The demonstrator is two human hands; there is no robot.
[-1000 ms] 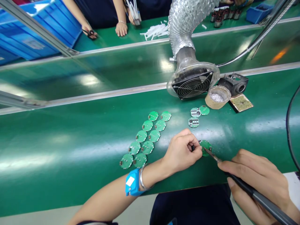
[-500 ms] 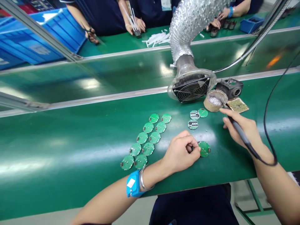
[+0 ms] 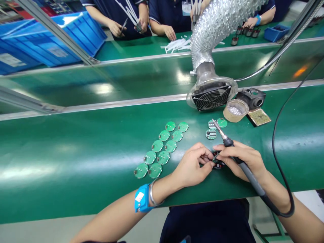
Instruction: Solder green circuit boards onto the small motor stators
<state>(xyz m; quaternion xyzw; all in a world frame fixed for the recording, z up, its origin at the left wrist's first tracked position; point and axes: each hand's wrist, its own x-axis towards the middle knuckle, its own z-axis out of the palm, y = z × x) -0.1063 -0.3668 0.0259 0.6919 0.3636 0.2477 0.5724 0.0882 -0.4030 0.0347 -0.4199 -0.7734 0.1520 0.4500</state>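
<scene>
Now the small dark workpiece (image 3: 219, 165), flecked with red, sits between both hands towards the near side of the tabletop (image 3: 88, 162). The left hand (image 3: 193, 167) has its grip pinched at its left side; the right hand (image 3: 244, 158) has just come back from the round cup (image 3: 231, 116), fingertips at the workpiece, grip wrapped around a soldering iron (image 3: 249, 175) pointing far. Apparently, finger handling has replaced soldering. Round green boards (image 3: 157, 146) lie left.

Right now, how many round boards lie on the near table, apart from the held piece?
13: five boards in the left row, five in the right row, three near the pot. The left hand or right hand may hide more.
</scene>
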